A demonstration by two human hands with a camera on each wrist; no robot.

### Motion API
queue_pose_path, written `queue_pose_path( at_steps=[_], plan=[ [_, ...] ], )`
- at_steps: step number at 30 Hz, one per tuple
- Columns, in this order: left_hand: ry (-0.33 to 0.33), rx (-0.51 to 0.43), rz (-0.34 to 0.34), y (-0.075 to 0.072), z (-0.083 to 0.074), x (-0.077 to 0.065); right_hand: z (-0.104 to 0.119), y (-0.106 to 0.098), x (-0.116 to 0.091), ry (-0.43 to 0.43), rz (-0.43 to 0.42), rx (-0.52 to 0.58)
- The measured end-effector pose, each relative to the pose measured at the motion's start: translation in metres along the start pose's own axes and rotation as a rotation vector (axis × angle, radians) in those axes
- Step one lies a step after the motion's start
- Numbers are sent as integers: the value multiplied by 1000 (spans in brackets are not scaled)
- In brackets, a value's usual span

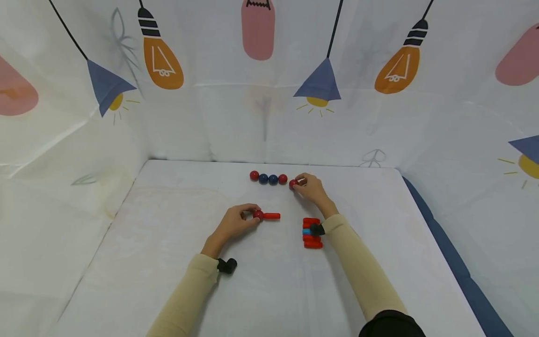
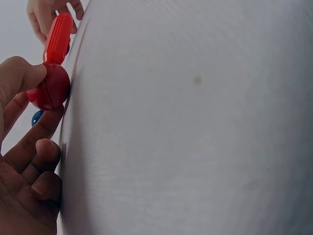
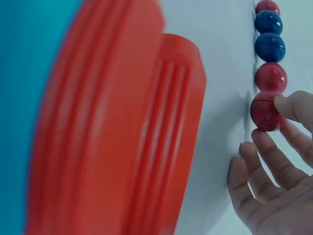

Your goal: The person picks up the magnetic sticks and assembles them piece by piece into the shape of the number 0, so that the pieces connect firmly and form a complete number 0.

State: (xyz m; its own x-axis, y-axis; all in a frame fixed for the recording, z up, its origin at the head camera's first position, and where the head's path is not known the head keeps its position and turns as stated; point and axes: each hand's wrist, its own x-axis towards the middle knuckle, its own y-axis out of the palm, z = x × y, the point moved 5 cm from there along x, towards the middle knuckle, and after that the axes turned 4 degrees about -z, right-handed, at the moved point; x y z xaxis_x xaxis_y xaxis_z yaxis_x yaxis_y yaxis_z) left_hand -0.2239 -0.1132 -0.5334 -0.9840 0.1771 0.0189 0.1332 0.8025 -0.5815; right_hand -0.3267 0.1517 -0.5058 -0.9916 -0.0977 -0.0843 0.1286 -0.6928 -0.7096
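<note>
- Nearest our head camera, two cream sleeves come in from the bottom edge: the left sleeve (image 1: 181,299) and, across from it, the right sleeve (image 1: 362,267).
- Moving rightward, we find the left hand (image 1: 235,221) over the white tabletop (image 1: 168,210), thumb and fingers narrowed in a pinch on a glossy red ball (image 1: 258,215).
- From that ball a grooved red rod (image 1: 273,216) extends, long axis left to right, its free end pointing away from the left hand.
- Farther from us, we see a far-left red ball (image 1: 254,175), a first blue ball (image 1: 263,179), a second blue ball (image 1: 273,179) and an end red ball (image 1: 283,179), set close in one left-to-right line.
- Just beside the line's right end is a fifth ball (image 1: 292,184), also red, pinched by the right hand (image 1: 312,188). Overhead we see a slight gap; from the right wrist we cannot tell whether they touch.
- Of the two hands, the right is nearer this line, which lies to its left.
- Nearer us than the right hand, four stacked red rods (image 1: 312,245) flank a blue rod (image 1: 306,231), side by side, long axes left to right; a black wrist camera (image 1: 316,229) hides part of them.
</note>
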Motion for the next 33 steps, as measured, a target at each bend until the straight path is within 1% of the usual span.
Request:
queue_pose_path(
  at_steps=[10, 18, 25, 29, 33],
  plan=[
    [-22, 9, -1, 2, 2, 1, -3, -5, -22, -12, 29, 27],
    [-16, 13, -2, 3, 1, 2, 1, -9, -41, -64, 50, 44],
    [-23, 13, 5, 2, 2, 2, 6, -7, -54, -88, 63, 48],
    [-22, 21, 0, 2, 0, 3, 10, -2, -60, -94, 87, 59],
    [-23, 32, -2, 2, 0, 3, 13, 3, -65, -106, 112, 45]
  ],
)
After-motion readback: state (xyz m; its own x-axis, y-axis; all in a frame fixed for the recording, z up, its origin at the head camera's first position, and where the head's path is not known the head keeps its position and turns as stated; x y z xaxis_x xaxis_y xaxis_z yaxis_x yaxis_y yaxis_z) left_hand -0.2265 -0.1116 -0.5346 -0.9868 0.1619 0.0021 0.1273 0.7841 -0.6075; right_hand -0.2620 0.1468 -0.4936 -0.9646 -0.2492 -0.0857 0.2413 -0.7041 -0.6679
